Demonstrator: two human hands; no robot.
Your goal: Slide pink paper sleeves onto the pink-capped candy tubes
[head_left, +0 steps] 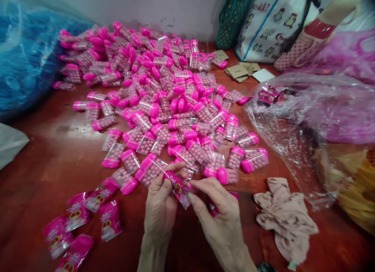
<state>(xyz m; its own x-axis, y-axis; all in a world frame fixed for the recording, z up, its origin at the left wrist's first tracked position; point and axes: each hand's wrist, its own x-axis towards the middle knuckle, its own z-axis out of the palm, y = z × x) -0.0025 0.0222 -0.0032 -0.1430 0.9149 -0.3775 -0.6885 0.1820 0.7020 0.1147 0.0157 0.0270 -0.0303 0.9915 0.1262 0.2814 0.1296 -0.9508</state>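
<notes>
My left hand [162, 200] is closed round a small pink printed candy packet [176, 185], which lies tilted between thumb and fingers. At the packet's clear lower end, the thumb and fingers of my right hand [218, 205] pinch it. Partly hidden behind my right hand is another dark pink printed piece [213, 208] on the table. Just beyond my hands spreads a large heap of clear plastic candy boxes [152, 108] with bright pink caps and pale pink balls inside. To the left lie several pink printed packets [76, 211] like the held one.
A crumpled beige cloth [284, 221] lies right on the reddish-brown table [58, 159]. Clear plastic film [281, 135] covers printed wrappers [271, 95]. A bag of blue items [26, 53] stands left. Cardboard pieces [237, 72], a white printed bag [266, 26] and a bottle [318, 32] are at the back.
</notes>
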